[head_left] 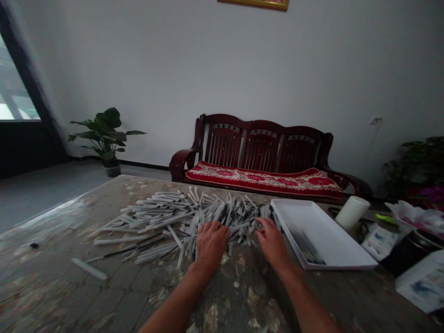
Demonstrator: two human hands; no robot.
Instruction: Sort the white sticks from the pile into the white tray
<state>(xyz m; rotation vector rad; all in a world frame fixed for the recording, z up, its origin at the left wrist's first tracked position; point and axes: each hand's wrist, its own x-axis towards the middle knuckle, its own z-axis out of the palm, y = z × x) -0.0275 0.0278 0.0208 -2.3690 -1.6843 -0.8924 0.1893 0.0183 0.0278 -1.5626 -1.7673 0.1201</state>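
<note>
A loose pile of slim white and black sticks, pen-like or tube-like (159, 210), is spread across the table. My left hand (211, 238) rests at the near side of the pile, its fingers bent over the sticks and the fingertips hidden; what it grips cannot be made out. To its right, my right hand (272, 240) reaches to the pile's right end, with thumb and index finger apart close to the sticks. Between both hands lie pale stick ends. A shallow white tray (333, 231) stands right of my right hand, with several similar dark-ended sticks (307, 245) lying together inside.
The patterned table (118, 305) carries a single white stick (89, 268) near the left and a small dark bit (34, 245). Right of the tray are a white roll (353, 212) and white boxes (418, 282). Behind stands a wooden bench (260, 148); a potted plant (109, 132) is at left.
</note>
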